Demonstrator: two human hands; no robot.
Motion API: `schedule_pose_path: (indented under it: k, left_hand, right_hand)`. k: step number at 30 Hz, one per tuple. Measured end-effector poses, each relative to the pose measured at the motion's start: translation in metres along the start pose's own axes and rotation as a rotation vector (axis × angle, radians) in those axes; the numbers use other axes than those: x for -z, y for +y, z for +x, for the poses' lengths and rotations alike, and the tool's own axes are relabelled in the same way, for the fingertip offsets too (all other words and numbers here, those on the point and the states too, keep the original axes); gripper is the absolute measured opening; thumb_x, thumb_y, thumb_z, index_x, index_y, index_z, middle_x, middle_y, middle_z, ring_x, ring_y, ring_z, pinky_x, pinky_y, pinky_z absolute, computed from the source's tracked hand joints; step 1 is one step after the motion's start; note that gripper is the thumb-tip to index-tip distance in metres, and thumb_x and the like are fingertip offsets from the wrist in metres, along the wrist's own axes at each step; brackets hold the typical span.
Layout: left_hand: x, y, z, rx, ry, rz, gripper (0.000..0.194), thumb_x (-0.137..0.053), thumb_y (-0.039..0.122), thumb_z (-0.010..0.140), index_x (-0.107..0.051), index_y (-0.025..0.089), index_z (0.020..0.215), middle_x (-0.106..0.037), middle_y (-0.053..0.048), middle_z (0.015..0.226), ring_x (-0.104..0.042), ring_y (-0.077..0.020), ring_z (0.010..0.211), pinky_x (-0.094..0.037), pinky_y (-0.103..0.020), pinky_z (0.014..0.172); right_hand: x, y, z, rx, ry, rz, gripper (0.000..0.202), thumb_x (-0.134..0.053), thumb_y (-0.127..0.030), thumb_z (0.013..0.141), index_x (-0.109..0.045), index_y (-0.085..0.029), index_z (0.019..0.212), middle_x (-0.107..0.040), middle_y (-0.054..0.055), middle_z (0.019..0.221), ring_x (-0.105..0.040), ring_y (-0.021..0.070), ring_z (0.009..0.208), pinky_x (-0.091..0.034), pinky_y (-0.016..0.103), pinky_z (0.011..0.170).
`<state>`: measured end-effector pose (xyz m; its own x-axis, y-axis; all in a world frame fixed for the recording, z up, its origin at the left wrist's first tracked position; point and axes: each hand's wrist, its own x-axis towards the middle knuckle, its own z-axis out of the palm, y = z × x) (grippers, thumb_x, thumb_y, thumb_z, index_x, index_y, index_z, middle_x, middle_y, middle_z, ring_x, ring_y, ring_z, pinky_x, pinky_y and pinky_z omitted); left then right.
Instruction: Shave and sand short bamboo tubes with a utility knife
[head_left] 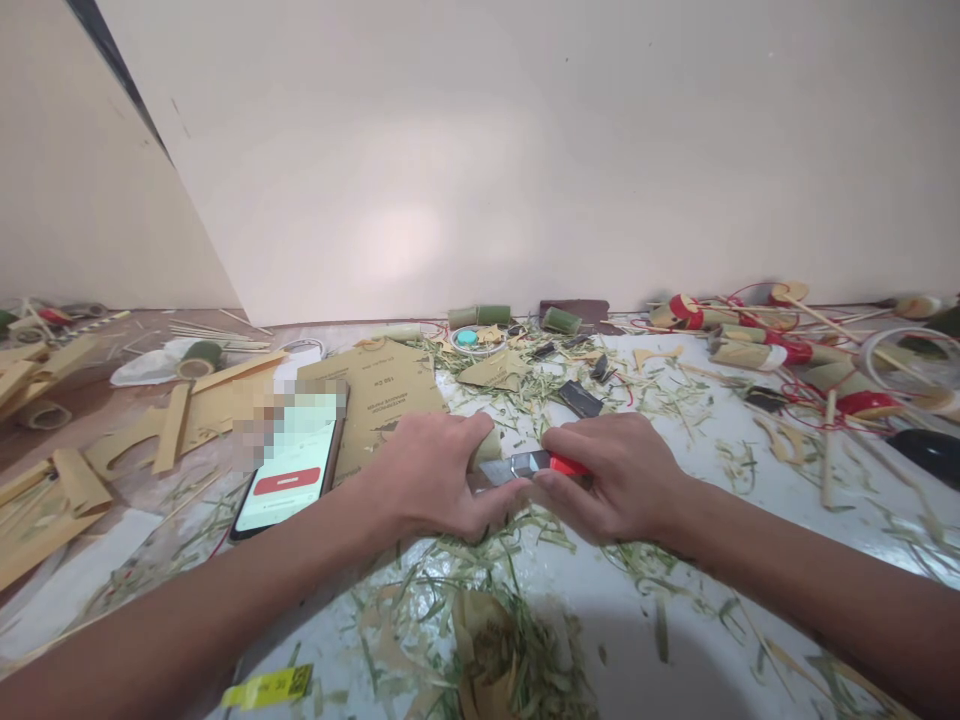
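Near the middle of the head view, my left hand (439,475) is closed round a short pale bamboo piece (487,450), mostly hidden by the fingers. My right hand (611,475) grips a red utility knife (564,465) just to the right of it. The knife's metal blade (495,472) points left and lies against or very near the bamboo, beside my left thumb. Green shavings (420,600) are scattered on the white surface below and around both hands.
A lit phone (289,465) lies left of my left hand on brown abrasive paper (382,385). Cut brown card pieces (176,425) cover the far left. Bamboo tubes with red string (750,350) lie back right. A pale wall (525,150) stands behind.
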<state>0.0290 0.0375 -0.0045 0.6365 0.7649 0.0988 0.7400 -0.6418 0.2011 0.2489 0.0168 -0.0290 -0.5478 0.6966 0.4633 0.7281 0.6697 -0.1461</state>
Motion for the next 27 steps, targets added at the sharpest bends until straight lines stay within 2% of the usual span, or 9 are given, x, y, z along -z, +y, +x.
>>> schedule_pose_path:
  k: [7,12,27]
  left_hand:
    - [0.0022,0.0004,0.0007,0.034,0.003,0.018,0.044,-0.042,0.063,0.083,-0.050,0.020,0.080,-0.061,-0.004,0.066,-0.053,-0.0204,0.059,-0.031,-0.031,0.053]
    - [0.0027,0.0003,0.0015,0.057,0.031,0.016,0.043,-0.043,0.062,0.083,-0.048,0.021,0.076,-0.057,-0.003,0.063,-0.050,-0.0188,0.057,-0.030,-0.031,0.052]
    - [-0.0015,-0.0010,0.0024,0.134,0.051,-0.063,0.045,-0.042,0.064,0.085,-0.049,0.020,0.077,-0.059,-0.003,0.065,-0.052,-0.0185,0.059,-0.032,-0.030,0.054]
  right_hand:
    - [-0.0011,-0.0009,0.0004,-0.016,0.021,-0.064,0.038,-0.044,-0.045,0.090,-0.045,-0.019,0.062,-0.045,-0.004,0.050,-0.033,0.0097,0.045,-0.016,0.025,0.049]
    - [-0.0009,-0.0005,0.0019,-0.004,0.063,-0.125,0.039,-0.043,-0.045,0.092,-0.046,-0.019,0.063,-0.047,-0.003,0.050,-0.034,0.0105,0.045,-0.016,0.026,0.049]
    - [0.0003,-0.0037,0.0026,-0.072,0.043,-0.159,0.041,-0.038,-0.046,0.096,-0.049,-0.020,0.067,-0.050,-0.003,0.053,-0.042,0.0116,0.047,-0.017,0.027,0.050]
